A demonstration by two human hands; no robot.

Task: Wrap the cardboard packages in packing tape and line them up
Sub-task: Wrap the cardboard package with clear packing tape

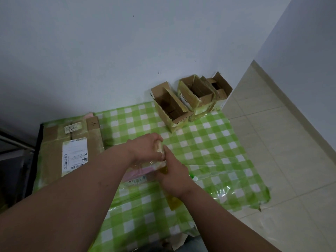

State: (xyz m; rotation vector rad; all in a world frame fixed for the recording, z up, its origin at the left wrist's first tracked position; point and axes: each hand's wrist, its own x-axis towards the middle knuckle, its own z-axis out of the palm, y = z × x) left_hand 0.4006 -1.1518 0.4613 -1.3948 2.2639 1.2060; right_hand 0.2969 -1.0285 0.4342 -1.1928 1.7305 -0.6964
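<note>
Three open cardboard boxes (189, 99) are seen standing in a row against the white wall (109, 51) in the upper right of centre, at the far edge of the green-and-white checked cloth (209, 142) that covers the table. A large flat taped carton (71, 148) with white shipping labels lies at the left of the frame, close beside the left forearm. A small green-capped item (193, 177) is partly seen just right of the right hand; what it is cannot be told. In the centre of the frame a small package (138, 174) with a pink face and a printed label is held low over the cloth, glossy with clear tape. The left hand (147, 148) is curled round a roll of packing tape (159, 149) at the package's far end. The right hand (172, 177) is closed on the yellowish tape strip (172, 202) at the package's right end, and the strip trails down toward the lower centre under the wrist. Both forearms reach in from the bottom corners and meet at the package. Open cloth lies between the hands and the boxes, and to the right the cloth's crumpled edge gives way to pale floor tiles (272, 160).
</note>
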